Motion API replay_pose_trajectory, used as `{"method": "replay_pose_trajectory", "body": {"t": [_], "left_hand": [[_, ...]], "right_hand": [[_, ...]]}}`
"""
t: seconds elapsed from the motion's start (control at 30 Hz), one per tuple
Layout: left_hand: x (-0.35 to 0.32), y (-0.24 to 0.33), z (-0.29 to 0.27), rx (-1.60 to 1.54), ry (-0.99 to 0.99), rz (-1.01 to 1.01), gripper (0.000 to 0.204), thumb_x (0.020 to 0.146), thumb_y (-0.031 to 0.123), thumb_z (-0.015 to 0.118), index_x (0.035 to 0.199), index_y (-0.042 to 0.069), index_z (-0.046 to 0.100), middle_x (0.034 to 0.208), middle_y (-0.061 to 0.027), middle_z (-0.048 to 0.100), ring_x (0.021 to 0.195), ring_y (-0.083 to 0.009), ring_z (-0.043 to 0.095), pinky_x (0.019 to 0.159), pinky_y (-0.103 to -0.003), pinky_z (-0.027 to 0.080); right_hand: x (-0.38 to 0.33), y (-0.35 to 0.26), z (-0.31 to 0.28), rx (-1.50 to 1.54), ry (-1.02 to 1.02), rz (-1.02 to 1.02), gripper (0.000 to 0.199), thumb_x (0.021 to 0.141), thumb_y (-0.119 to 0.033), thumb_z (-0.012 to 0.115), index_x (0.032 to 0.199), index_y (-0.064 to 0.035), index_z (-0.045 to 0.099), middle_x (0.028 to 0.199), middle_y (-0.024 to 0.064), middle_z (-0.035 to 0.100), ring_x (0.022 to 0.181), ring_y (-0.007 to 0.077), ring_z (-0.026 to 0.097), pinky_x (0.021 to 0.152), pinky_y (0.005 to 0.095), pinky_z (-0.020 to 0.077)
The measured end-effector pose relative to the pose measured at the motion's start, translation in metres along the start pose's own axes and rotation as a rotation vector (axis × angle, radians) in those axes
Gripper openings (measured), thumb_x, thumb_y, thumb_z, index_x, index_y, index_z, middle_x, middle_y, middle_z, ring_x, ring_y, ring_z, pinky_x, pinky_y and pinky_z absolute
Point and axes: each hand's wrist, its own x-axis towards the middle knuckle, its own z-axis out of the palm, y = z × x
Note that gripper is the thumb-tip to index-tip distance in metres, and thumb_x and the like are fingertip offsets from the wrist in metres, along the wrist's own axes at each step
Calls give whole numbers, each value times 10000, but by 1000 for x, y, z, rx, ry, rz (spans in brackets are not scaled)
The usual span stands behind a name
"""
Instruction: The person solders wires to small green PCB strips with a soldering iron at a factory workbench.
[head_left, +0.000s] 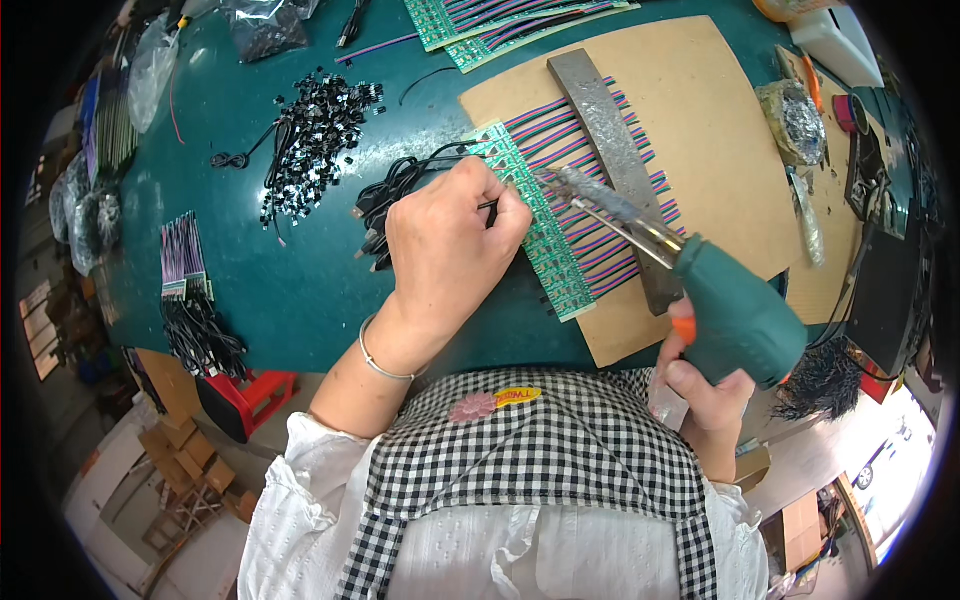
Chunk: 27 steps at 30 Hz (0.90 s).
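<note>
My left hand (447, 228) is closed in a pinch at the near-left edge of a long green circuit board panel (548, 250). Between its fingers shows a short piece of black cable (490, 205). My right hand (708, 398) grips a green soldering gun (742, 312), a finger by its orange trigger. The gun's metal tip points left, close to the panel near my left fingertips; whether it touches cannot be made out. Striped multicolour wires (598, 268) run from the panel's right side beneath a heavy metal bar (608, 155). Black cables (383, 195) lie bundled beside my left hand.
The panel rests partly on a cardboard sheet (705, 95) on the green table (310, 300). A heap of small black connectors (315, 140) lies left, with wired boards (185, 285) beyond. More green panels (470, 30) sit at the back. A foil-wrapped lump (792, 120) stands right.
</note>
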Motion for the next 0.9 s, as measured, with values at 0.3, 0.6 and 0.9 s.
{"method": "replay_pose_trajectory", "body": {"t": [0.3, 0.6, 0.9], "left_hand": [[0, 1, -2, 1, -10, -5, 124, 701, -6, 662, 654, 15, 549, 504, -31, 509, 435, -62, 458, 429, -227, 379], [-1, 0, -18, -66, -201, -44, 131, 760, 49, 681, 754, 10, 556, 609, -115, 589, 508, -221, 594, 477, -317, 456], [-1, 1, -16, -90, -216, -73, 152, 760, 59, 681, 725, 21, 538, 582, -118, 583, 500, -256, 595, 456, -335, 453]], "right_hand": [[-3, -4, -3, 135, 20, -27, 508, 719, -26, 716, 1169, 80, 506, 1049, 165, 586, 632, 164, 559, 544, 264, 455], [-8, 0, -10, -18, -24, -44, 278, 724, -4, 693, 968, 64, 579, 799, 96, 595, 632, 171, 544, 572, 277, 440], [-14, 14, -18, -70, -8, -105, 632, 701, -148, 793, 1180, 114, 476, 1045, 174, 577, 578, 159, 568, 472, 246, 461]]}}
